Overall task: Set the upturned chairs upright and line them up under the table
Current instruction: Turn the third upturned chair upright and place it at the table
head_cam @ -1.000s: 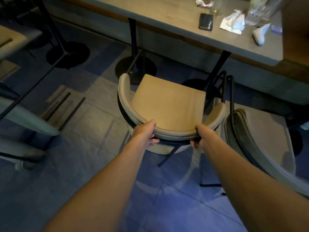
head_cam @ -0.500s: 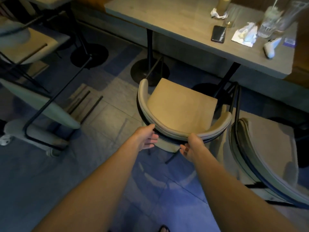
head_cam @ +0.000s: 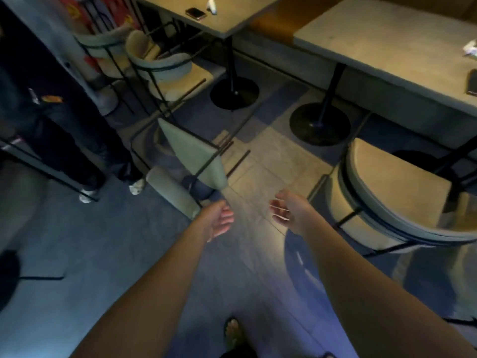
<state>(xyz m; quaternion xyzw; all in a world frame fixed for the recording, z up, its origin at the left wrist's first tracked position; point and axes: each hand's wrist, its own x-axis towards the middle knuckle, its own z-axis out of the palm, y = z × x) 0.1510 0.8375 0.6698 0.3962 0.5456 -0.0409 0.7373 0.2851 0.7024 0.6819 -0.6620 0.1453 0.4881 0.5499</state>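
Observation:
An overturned beige chair (head_cam: 192, 157) lies on its side on the floor at centre left, its black legs pointing away from me. My left hand (head_cam: 219, 220) hovers just right of its padded backrest (head_cam: 173, 192), fingers loosely curled, holding nothing. My right hand (head_cam: 290, 211) is open with its fingers apart, empty, between that chair and an upright beige chair (head_cam: 397, 192) at the right. The upright chair stands at the edge of a long table (head_cam: 382, 45).
A second table (head_cam: 227, 14) at the back carries a phone (head_cam: 196, 13). Two more chairs (head_cam: 165, 60) stand beside it. A person in dark trousers (head_cam: 64, 130) stands at the left. Black round table bases (head_cam: 319, 124) sit on the tiled floor. My sandalled foot (head_cam: 233, 332) shows below.
Both hands have let go of the upright chair's backrest. My view has swung left, and the hands now hang empty near the overturned chair.

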